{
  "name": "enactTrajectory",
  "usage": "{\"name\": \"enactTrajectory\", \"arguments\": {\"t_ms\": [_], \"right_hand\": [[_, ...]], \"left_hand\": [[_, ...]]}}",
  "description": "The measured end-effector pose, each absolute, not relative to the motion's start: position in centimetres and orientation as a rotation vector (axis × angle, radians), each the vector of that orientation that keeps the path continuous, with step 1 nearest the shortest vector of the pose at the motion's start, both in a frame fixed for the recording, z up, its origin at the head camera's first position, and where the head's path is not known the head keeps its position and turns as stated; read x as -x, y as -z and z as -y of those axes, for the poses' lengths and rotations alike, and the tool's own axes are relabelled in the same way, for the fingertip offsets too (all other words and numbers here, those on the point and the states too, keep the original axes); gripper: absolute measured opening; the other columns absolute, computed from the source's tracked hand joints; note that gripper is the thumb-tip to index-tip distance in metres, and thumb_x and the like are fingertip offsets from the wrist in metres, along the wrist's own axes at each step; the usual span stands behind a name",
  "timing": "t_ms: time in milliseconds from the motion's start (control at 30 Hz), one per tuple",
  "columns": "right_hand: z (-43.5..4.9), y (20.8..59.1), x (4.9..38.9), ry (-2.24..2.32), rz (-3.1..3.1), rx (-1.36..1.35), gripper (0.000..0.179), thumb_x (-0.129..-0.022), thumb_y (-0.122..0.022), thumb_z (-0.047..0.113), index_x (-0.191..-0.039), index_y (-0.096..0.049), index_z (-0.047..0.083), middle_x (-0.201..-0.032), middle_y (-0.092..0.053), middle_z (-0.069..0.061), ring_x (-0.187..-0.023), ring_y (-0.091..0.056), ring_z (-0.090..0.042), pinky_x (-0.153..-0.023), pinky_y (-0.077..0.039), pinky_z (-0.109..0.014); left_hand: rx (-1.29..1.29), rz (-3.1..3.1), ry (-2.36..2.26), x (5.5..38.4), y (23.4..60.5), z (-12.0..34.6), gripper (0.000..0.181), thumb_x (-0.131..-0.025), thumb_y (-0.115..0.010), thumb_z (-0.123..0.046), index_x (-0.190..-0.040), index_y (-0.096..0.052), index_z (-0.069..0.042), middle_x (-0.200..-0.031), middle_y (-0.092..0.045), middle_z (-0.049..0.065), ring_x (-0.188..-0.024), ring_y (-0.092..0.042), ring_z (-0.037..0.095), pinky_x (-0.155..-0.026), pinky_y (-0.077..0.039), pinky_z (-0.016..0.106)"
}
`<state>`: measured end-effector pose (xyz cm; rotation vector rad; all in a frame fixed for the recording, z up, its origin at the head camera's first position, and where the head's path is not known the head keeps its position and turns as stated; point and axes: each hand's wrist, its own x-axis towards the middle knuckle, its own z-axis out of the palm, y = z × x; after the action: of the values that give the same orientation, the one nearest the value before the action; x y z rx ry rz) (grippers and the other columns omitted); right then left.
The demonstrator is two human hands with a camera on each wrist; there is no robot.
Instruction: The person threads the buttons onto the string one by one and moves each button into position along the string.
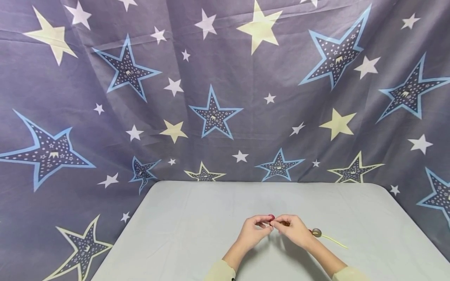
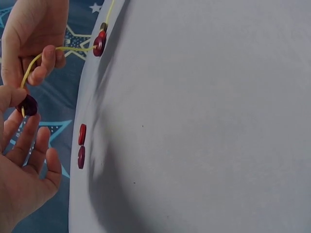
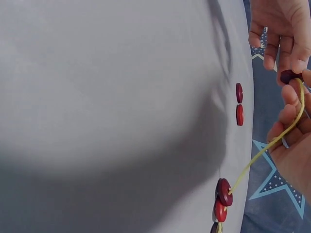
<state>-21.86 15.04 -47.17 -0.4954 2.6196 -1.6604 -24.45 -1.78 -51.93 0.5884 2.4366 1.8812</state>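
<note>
Close together above the table, my left hand and right hand work at one dark purple button. The left hand pinches this button between thumb and fingers, its other fingers spread. A yellow cord runs through the button, and a short end shows beyond it. My right hand grips the cord close beside the button, with the cord lying across its fingers. Farther along, the cord carries a purple button, a red button and an olive-brown button, which lie on the table.
A loose red button and a loose purple button lie side by side on the pale table. The cord's tail stretches to the right of my right forearm. A star-patterned cloth hangs behind the table.
</note>
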Motion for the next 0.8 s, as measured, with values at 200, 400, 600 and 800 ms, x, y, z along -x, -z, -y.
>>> {"name": "enactTrajectory", "arguments": {"t_ms": [200,400,600,800], "right_hand": [[-15.6,49.7,23.4,1.672,-2.607,0.477,0.017,-0.089,-0.062,0.015,-0.092,-0.070,-0.001,-0.073,-0.064,-0.013,-0.060,-0.054,-0.002,-0.058,-0.045,-0.020],[-15.9,50.4,23.9,1.717,-2.578,0.493,0.020,-0.089,-0.063,0.018,-0.091,-0.069,-0.001,-0.078,-0.065,-0.019,-0.061,-0.056,-0.003,-0.059,-0.047,-0.020],[-15.9,50.4,23.8,1.716,-2.583,0.513,0.019,-0.089,-0.062,0.017,-0.090,-0.069,-0.001,-0.077,-0.066,-0.020,-0.060,-0.056,-0.003,-0.058,-0.046,-0.020],[-15.8,50.4,23.8,1.733,-2.572,0.506,0.019,-0.088,-0.062,0.015,-0.090,-0.069,-0.002,-0.075,-0.066,-0.015,-0.061,-0.055,-0.002,-0.058,-0.046,-0.020]], "left_hand": [[-0.557,-2.465,-1.877,24.5,51.9,1.9,0.028,-0.081,-0.071,-0.017,-0.107,-0.068,-0.007,-0.103,-0.070,0.006,-0.085,-0.061,0.010,-0.074,-0.049,0.021],[-0.485,-2.481,-1.943,24.2,51.5,2.1,0.019,-0.079,-0.073,-0.013,-0.097,-0.069,-0.004,-0.094,-0.070,0.013,-0.080,-0.060,0.011,-0.065,-0.046,0.018],[-0.375,-2.493,-1.945,24.5,52.1,2.0,0.014,-0.078,-0.075,-0.017,-0.087,-0.071,-0.008,-0.090,-0.070,0.006,-0.077,-0.057,0.000,-0.059,-0.045,0.016],[-0.354,-2.514,-1.956,24.4,52.2,1.9,0.012,-0.079,-0.073,-0.017,-0.087,-0.071,-0.007,-0.090,-0.070,0.007,-0.077,-0.056,0.001,-0.060,-0.043,0.017]]}}
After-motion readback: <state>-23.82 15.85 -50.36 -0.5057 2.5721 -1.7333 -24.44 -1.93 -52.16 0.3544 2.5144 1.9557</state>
